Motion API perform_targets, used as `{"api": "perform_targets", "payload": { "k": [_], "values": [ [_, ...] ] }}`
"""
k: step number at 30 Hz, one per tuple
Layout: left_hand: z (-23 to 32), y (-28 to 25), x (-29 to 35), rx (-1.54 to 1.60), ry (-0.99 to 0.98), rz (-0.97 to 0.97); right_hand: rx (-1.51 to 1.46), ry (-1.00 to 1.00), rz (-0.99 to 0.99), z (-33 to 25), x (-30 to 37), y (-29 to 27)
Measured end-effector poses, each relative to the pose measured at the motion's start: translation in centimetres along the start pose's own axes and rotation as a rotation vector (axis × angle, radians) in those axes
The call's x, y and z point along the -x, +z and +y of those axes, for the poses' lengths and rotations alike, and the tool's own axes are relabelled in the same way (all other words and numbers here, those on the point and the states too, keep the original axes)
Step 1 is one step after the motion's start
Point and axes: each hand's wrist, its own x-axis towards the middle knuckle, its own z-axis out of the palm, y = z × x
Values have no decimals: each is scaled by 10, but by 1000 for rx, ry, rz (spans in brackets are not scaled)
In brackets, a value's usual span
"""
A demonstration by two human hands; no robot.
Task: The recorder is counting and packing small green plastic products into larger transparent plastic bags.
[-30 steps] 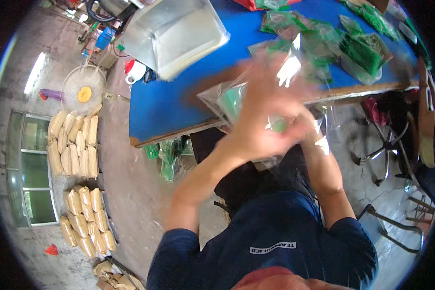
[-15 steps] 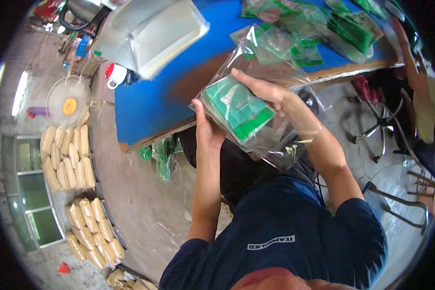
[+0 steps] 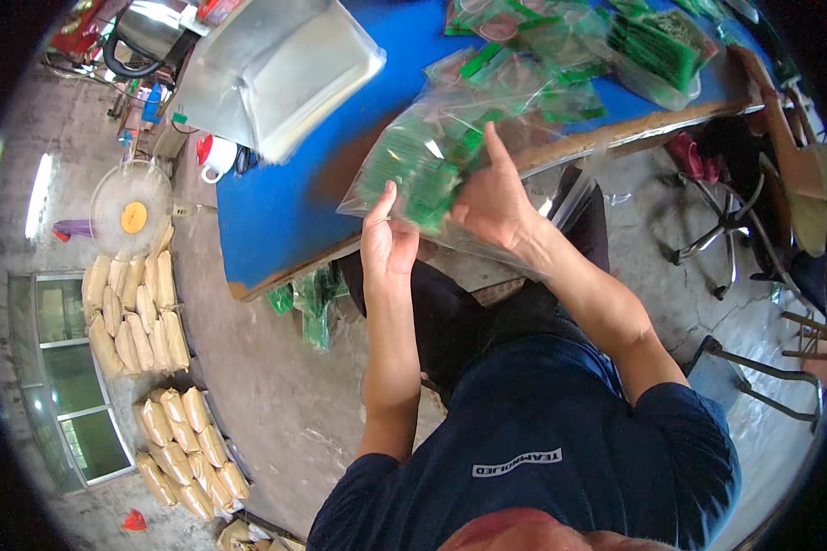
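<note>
Between my hands is a clear plastic bag [image 3: 377, 170] with a stack of green packets [image 3: 427, 188] inside, blurred by motion, above the table's front edge. My left hand [image 3: 390, 239] grips its near left side, thumb side up, with some fingers hidden under the bag. On the right side, my right hand [image 3: 498, 204] presses against the stack, its thumb pointing up and its other fingers partly hidden. Loose film reaches back over the right wrist. Whether the right fingers are inside the bag or behind it, I cannot tell.
On the blue table [image 3: 276, 207], a pile of clear bags with green packets [image 3: 560, 55] lies at the far right. A stack of flat clear bags [image 3: 308, 73] lies at the far left, near a red-and-white mug [image 3: 216, 158]. Green packets [image 3: 314, 312] sit below the table edge.
The bagged stack has turned and tipped away from me, its broad green face now streaked. The right hand has shifted down and toward me, its thumb raised.
</note>
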Motion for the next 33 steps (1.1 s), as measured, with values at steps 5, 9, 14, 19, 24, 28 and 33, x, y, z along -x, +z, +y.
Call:
{"api": "perform_targets", "payload": {
  "k": [5, 9, 14, 19, 24, 28, 33],
  "values": [
    [9, 2, 15, 24, -71, -145, 88, 161, -61, -1, -10, -10],
    [11, -28, 7, 194, -144, -156, 316, 243, -13, 3, -4, -10],
    [23, -44, -4, 178, -221, -30, 393, -27, 218, -16, 8, -38],
    [57, -44, -7, 177, -374, -134, 609, -208, 443, -10, -8, -10],
    [71, -26, -25, -390, 265, 59, 655, -126, 384, -8, -32, -13],
    [104, -40, -39, -830, 845, 94, 378, -205, 347, 21, -29, -39],
    [92, 51, -52, -1708, 1039, -344, 474, -137, 250, 35, 1, -33]
  ]
}}
